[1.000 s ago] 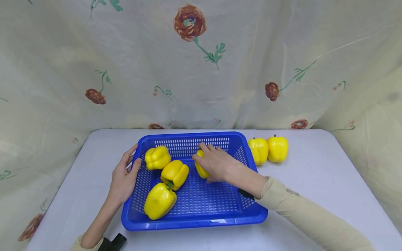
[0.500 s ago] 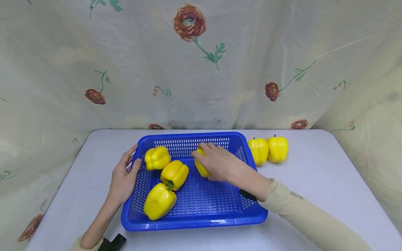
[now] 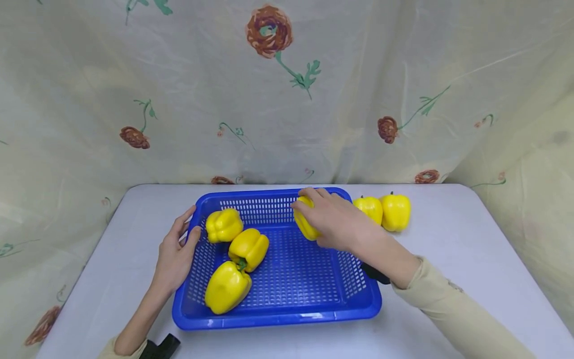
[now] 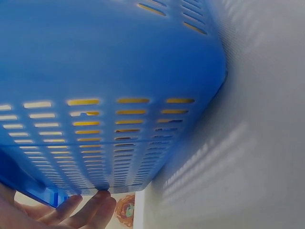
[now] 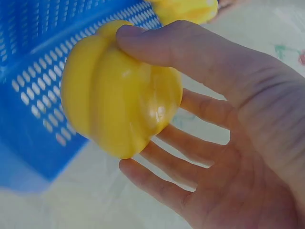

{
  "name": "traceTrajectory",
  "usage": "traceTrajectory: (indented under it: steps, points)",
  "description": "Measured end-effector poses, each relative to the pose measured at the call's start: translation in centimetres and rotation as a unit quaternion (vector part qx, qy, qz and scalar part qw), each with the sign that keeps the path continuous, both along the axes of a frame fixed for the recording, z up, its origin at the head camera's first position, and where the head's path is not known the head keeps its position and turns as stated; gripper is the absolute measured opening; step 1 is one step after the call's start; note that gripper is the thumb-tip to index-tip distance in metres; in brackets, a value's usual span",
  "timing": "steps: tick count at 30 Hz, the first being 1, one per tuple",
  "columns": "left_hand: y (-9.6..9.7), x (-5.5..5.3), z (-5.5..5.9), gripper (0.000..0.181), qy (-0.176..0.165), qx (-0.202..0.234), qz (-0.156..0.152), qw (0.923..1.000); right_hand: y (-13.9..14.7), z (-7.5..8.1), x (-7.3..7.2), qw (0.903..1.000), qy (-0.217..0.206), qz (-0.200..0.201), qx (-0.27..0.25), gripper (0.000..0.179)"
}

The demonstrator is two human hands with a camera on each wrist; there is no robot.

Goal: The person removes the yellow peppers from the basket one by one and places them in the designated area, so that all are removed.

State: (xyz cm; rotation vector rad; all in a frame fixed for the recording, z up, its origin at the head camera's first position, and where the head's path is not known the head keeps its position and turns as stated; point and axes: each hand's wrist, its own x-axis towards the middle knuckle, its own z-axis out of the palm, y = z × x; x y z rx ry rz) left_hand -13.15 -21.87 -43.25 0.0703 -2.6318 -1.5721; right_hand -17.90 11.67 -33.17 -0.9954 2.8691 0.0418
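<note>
My right hand (image 3: 338, 222) holds a yellow bell pepper (image 3: 304, 221) over the back right part of a blue plastic basket (image 3: 278, 321). In the right wrist view the thumb lies across the top of this bell pepper (image 5: 114, 95) and the fingers come round behind it. At the basket's left side, my left hand (image 3: 175, 259) grips the rim, thumb on the inner side; in the left wrist view its fingers (image 4: 97, 210) lie against the outer wall. Inside the basket, three more yellow bell peppers, one at the back (image 3: 224, 226), lie toward the left.
Two yellow bell peppers, the outer one (image 3: 396, 212) fully visible, stand on the white table (image 3: 448, 279) just right of the basket. The right hand partly covers the nearer one (image 3: 369, 207). A flower-patterned curtain (image 3: 332, 124) hangs behind the table's back edge.
The right hand has lifted the bell pepper from the basket floor and carried it right and back. The left hand and the basket have stayed in place.
</note>
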Motion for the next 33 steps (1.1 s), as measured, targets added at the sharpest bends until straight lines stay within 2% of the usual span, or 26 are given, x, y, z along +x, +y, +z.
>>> traceTrajectory:
  steps: [10, 17, 24, 33]
  points:
    - [0.0, -0.2, -0.2, 0.058, -0.003, -0.001, 0.001, 1.0, 4.7, 2.0, 0.1, 0.9974, 0.034, -0.04, -0.049, 0.084]
    - [0.1, -0.1, -0.1, 0.056, 0.002, -0.006, 0.004, 1.0, 8.1, 2.9, 0.1, 0.9952, 0.027, -0.07, -0.063, 0.084]
    - [0.1, -0.1, -0.1, 0.056, 0.005, -0.006, 0.004, 1.0, 11.0, 2.6, -0.4, 0.9929, 0.012, -0.101, -0.061, 0.085]
    - [0.1, 0.0, 0.0, 0.056, 0.004, -0.002, 0.006, 1.0, 15.1, 1.8, -1.1, 0.9905, 0.022, -0.121, -0.061, 0.085]
